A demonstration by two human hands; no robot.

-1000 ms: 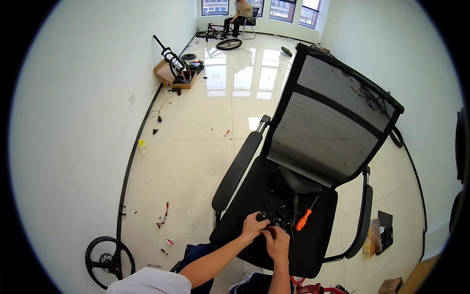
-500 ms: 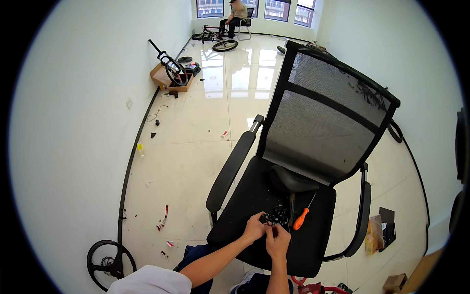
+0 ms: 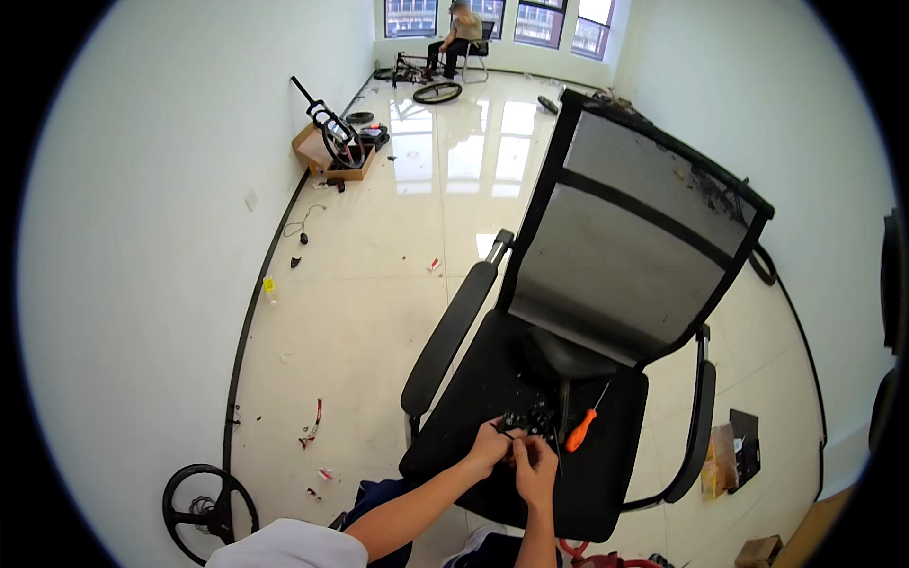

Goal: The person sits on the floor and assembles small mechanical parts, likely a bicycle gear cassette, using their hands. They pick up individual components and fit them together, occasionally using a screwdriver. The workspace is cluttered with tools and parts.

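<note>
At lower centre, left hand (image 3: pixel 488 448) and right hand (image 3: pixel 536 464) pinched a black part (image 3: pixel 510 433) between their fingers; work appeared unfinished, pieces (image 3: pixel 540 414) lying nearby.

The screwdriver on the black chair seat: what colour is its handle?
The screwdriver handle is orange, shown best in the head view.

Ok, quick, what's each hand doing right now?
Left hand: closed, apparently holding a small black irregular part.
Right hand: fingers curled, fingertips at that part; too small to tell whether it grips anything.
</note>
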